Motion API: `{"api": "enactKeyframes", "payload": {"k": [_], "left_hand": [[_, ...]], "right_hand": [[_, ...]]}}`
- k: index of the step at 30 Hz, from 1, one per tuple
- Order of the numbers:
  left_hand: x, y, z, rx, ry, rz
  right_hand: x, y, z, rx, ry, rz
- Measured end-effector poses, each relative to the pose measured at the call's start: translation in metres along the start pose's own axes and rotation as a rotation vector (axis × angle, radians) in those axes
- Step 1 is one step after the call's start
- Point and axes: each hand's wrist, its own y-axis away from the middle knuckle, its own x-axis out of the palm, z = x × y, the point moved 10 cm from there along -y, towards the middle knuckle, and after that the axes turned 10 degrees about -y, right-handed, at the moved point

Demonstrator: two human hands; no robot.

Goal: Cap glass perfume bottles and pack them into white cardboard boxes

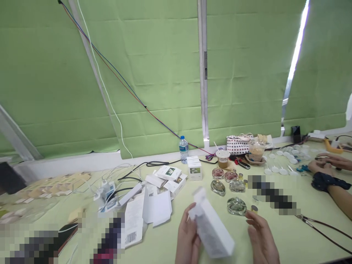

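My left hand [188,234] is closed around a white cardboard box [213,227], held tilted over the table with its top flaps open. The box is slightly blurred. My right hand [260,234] is at the right of it, thumb and fingers apart. Its fingertips are close to a rounded clear glass bottle [237,206] that looks like a perfume bottle; whether they touch it I cannot tell. A small gold-coloured cap [254,209] lies beside that bottle. Further back are more such bottles, including a clear one [218,187] and a pinkish one [218,172].
Flattened white cartons [134,218] and small white boxes [169,172] lie left of centre. Behind stand a water bottle [183,149], an iced drink cup [222,158] and a patterned pouch [239,144]. Cables and a power strip [130,194] run leftward. Another person's hands [324,165] work at the right.
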Motion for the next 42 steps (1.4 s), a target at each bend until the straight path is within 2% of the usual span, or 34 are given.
{"api": "enactKeyframes", "payload": {"k": [2, 5, 10, 12, 14, 19, 22, 24, 27, 30, 32, 34, 36, 39, 42], "left_hand": [[-0.002, -0.005, -0.006, -0.079, 0.24, 0.087], [-0.002, -0.006, -0.019, -0.102, 0.397, 0.168], [0.031, 0.011, -0.021, -0.226, 0.53, 0.369], [0.037, 0.014, -0.017, -0.244, 0.517, 0.383], [0.034, 0.01, -0.013, -0.222, 0.488, 0.337], [0.005, -0.004, -0.008, -0.082, 0.141, 0.1], [-0.011, 0.001, -0.023, 0.099, -0.064, -0.068], [-0.018, 0.01, -0.039, 0.262, -0.315, -0.187], [-0.015, 0.016, -0.041, 0.374, -0.614, -0.189], [-0.017, 0.013, -0.028, 0.411, -0.764, -0.162], [-0.021, 0.011, -0.022, 0.436, -0.835, -0.18], [-0.024, 0.009, -0.017, 0.454, -0.897, -0.199], [-0.026, 0.008, -0.013, 0.451, -0.96, -0.212], [-0.033, 0.006, -0.004, 0.407, -1.032, -0.251], [-0.042, 0.007, 0.0, 0.414, -1.029, -0.31]], "right_hand": [[-0.005, 0.004, -0.017, 0.204, -0.084, -0.046], [-0.004, 0.009, -0.03, 0.337, -0.137, -0.025], [-0.002, 0.014, -0.052, 0.388, -0.174, 0.015], [-0.001, 0.016, -0.058, 0.385, -0.199, 0.024], [0.0, 0.016, -0.062, 0.366, -0.231, 0.033], [-0.006, 0.016, -0.066, 0.334, -0.255, -0.005], [-0.012, 0.015, -0.067, 0.325, -0.251, -0.049], [-0.015, 0.014, -0.067, 0.313, -0.244, -0.073], [-0.017, 0.014, -0.068, 0.297, -0.22, -0.088], [-0.019, 0.008, -0.066, 0.272, -0.141, -0.063], [-0.018, -0.007, -0.054, 0.202, -0.014, -0.006], [-0.008, -0.031, -0.028, 0.059, 0.204, 0.095], [0.02, -0.055, 0.0, -0.144, 0.553, 0.26], [0.06, -0.09, 0.015, -0.202, 0.705, 0.346], [0.102, -0.11, 0.008, -0.19, 0.83, 0.383]]}}
